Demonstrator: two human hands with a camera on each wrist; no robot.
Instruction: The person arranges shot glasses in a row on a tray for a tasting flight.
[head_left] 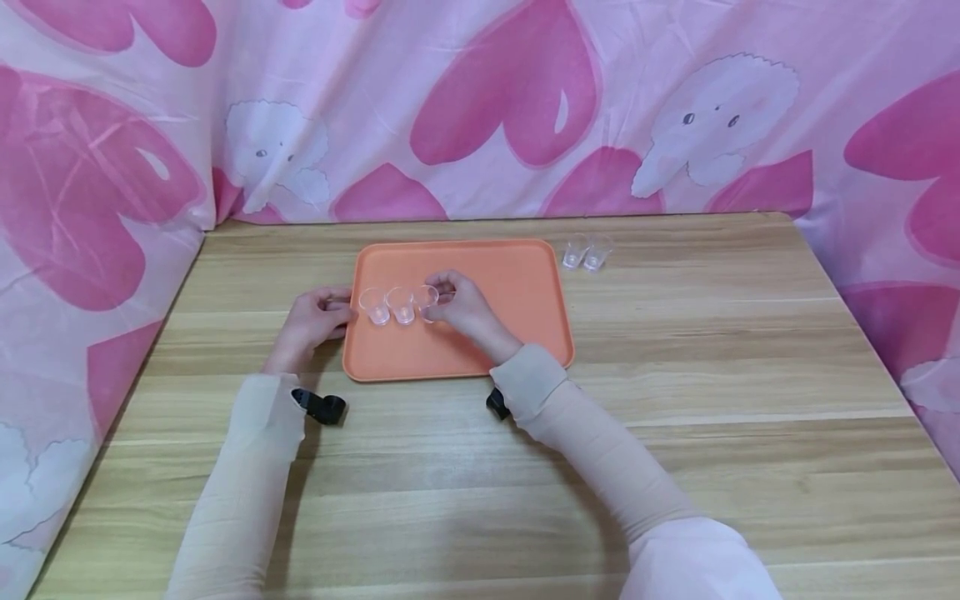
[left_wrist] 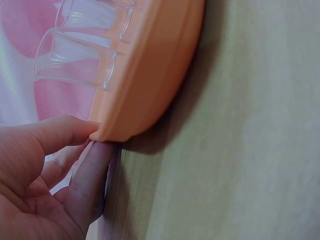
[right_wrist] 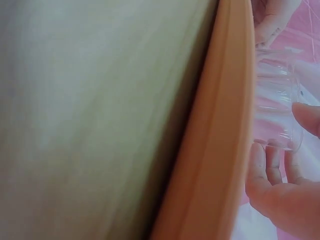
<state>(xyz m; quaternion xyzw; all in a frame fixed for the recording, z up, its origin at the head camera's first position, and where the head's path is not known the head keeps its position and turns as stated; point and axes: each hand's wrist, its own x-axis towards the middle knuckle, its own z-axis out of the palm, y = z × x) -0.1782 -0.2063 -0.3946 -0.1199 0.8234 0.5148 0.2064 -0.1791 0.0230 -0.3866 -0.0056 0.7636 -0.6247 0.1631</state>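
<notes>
An orange tray (head_left: 517,321) lies on the table with three small clear plastic cups in a row on its left half. The left cup (head_left: 378,317) and the middle cup (head_left: 404,313) stand upright, side by side. My right hand (head_left: 467,310) holds the rightmost cup (right_wrist: 272,127) of the row, thumb on one side and fingers on the other, close beside the middle one. At the tray's left edge, my left hand (head_left: 306,325) pinches the rim; the left wrist view shows the thumb (left_wrist: 70,131) on top and a finger below.
Two more clear cups, a left one (head_left: 573,252) and a right one (head_left: 597,254), stand behind the tray's far right corner. The wooden table (head_left: 712,358) reaches back to a pink curtain (head_left: 495,92) with hearts, which also hangs at both sides.
</notes>
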